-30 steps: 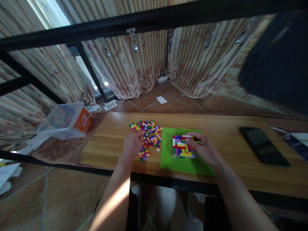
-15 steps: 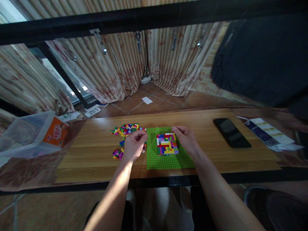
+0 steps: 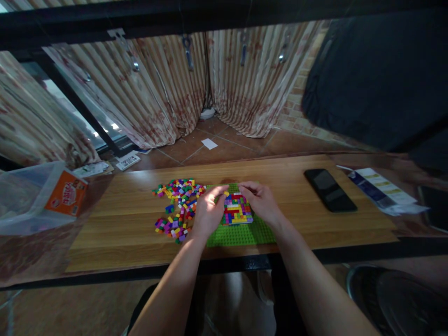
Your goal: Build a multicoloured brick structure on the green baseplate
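Head view: squarish brick block [image 3: 236,208] flat on baseplate [image 3: 241,233], both hands' [image 3: 209,212] [image 3: 261,201] grip pinched at its far edge.

Loose brick pile [image 3: 177,205] crowds frame left of green baseplate [image 3: 241,233]; bare tabletop [image 3: 290,196] right of it, up to phone [image 3: 330,190]; farther right probably leaflet [image 3: 383,189].

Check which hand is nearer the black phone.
Right. The right hand rests at the multicoloured brick block, on the side toward the black phone; the left hand is beyond the block, farther away.
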Motion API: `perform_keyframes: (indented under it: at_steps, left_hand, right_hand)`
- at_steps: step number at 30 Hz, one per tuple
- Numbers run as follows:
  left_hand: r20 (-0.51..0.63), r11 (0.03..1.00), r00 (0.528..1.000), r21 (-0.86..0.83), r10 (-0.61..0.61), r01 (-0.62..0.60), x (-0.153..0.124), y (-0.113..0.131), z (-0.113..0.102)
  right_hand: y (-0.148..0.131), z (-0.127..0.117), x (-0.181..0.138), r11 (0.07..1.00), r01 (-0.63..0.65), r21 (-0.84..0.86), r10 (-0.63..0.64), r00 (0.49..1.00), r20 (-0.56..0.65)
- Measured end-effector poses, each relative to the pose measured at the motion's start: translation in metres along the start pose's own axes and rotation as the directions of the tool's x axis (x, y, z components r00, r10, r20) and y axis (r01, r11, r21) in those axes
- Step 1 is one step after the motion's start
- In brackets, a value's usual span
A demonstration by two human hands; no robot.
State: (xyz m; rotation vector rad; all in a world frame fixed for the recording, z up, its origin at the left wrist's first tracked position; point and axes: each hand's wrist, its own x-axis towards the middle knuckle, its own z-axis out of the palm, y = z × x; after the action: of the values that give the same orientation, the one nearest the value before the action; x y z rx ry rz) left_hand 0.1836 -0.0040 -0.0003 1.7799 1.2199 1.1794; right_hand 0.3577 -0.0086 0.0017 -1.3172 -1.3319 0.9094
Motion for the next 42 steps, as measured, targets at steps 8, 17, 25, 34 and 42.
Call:
perform_keyframes:
  at_steps: [8, 17, 25, 34, 42]
  left_hand:
    - [-0.046, 0.999, 0.998, -0.026, -0.049, 0.048, 0.004, 0.007, 0.017]
    - [-0.046, 0.982, 0.988, -0.122, -0.149, 0.142, 0.009, 0.001, 0.012]
    - [-0.027, 0.952, 0.982, -0.254, -0.186, 0.173, 0.008, 0.002, 0.018]
    - [-0.027, 0.955, 0.98, -0.229, -0.199, 0.187, 0.008, 0.006, 0.017]
    - [0.0, 0.969, 0.983, -0.172, -0.182, 0.18, 0.006, 0.004, 0.018]
  right_hand:
    - [0.005, -0.001, -0.001, 0.996, 0.033, -0.08, -0.031, 0.999, 0.03]
    - [0.003, -0.005, -0.002, 0.992, 0.022, -0.122, -0.019, 0.999, 0.031]
    - [0.003, -0.003, -0.002, 0.992, 0.029, -0.123, -0.025, 0.999, 0.034]
    - [0.005, 0.002, -0.002, 0.994, 0.016, -0.105, -0.012, 0.999, 0.039]
    - [-0.002, 0.017, -0.003, 0.997, -0.044, -0.07, 0.048, 0.998, 0.05]
